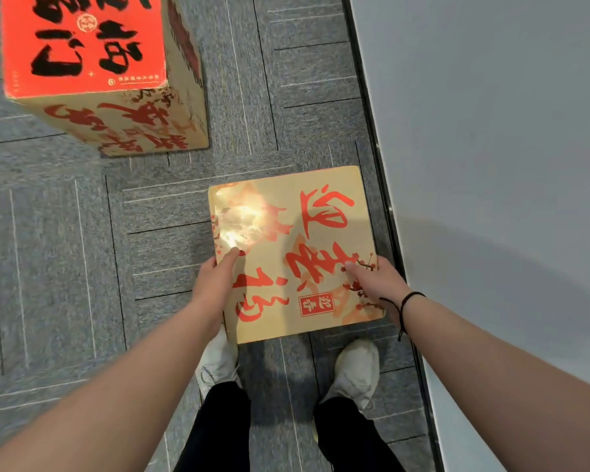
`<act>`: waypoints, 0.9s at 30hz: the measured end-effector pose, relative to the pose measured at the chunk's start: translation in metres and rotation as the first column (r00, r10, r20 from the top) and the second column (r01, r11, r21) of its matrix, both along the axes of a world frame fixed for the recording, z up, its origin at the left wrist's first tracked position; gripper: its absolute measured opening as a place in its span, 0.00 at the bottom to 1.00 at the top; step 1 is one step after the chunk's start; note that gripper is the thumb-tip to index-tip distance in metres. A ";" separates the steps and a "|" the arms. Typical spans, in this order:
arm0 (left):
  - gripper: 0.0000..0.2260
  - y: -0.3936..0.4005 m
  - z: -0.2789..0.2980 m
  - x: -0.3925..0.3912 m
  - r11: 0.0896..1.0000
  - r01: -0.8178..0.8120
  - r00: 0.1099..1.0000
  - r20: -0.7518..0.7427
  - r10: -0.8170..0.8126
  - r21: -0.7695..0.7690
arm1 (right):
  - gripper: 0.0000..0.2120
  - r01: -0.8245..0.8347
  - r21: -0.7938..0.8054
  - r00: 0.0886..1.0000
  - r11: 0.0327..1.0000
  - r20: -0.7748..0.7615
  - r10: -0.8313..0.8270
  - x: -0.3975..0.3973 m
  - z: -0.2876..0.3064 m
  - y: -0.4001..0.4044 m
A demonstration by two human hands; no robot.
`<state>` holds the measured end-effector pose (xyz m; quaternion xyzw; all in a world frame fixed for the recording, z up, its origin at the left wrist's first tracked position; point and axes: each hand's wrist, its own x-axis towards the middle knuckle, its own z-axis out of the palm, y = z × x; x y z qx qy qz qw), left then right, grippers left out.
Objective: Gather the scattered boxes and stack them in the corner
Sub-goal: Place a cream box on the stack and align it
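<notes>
A gold box (286,226) with red brush lettering is held flat in front of me, above the carpet, its top face toward the camera. My left hand (215,281) grips its left edge, thumb on top. My right hand (377,281) grips its right edge near the front corner, thumb on top, a black cord around that wrist. A tall stack of boxes (116,97), red on top with black lettering and gold with red lettering on its sides, stands on the floor at the upper left, apart from the held box.
Grey carpet tiles (65,267) cover the floor. A pale wall (491,165) with a dark baseboard strip runs along the right. My white shoes (355,369) stand just behind the held box.
</notes>
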<state>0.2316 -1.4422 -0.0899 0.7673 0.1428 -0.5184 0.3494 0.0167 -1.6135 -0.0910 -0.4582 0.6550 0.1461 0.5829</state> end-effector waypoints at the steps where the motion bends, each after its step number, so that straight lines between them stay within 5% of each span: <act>1: 0.32 0.001 -0.001 -0.001 1.000 -0.004 1.000 -0.009 0.004 -0.006 | 0.26 0.040 0.002 0.999 0.999 0.024 -0.040 -0.001 -0.005 0.000; 5: 0.23 -0.009 0.012 -0.001 0.999 -0.045 0.997 -0.056 0.045 0.001 | 0.11 0.133 0.062 0.987 0.989 0.080 -0.138 0.009 0.005 0.003; 14: 0.22 -0.034 0.106 0.033 0.998 0.023 0.993 0.116 -0.017 -0.052 | 0.22 0.235 0.000 0.957 0.972 0.178 -0.231 0.020 0.088 -0.008; 19: 0.08 -0.061 0.221 0.051 0.989 0.033 0.975 0.222 0.001 -0.147 | 0.27 0.271 -0.087 0.927 0.959 0.293 -0.235 0.032 0.186 -0.031; 27: 0.08 -0.093 0.473 0.086 0.927 0.142 0.913 0.408 0.014 -0.347 | 0.29 0.441 -0.044 0.772 0.897 0.528 -0.354 0.069 0.424 -0.062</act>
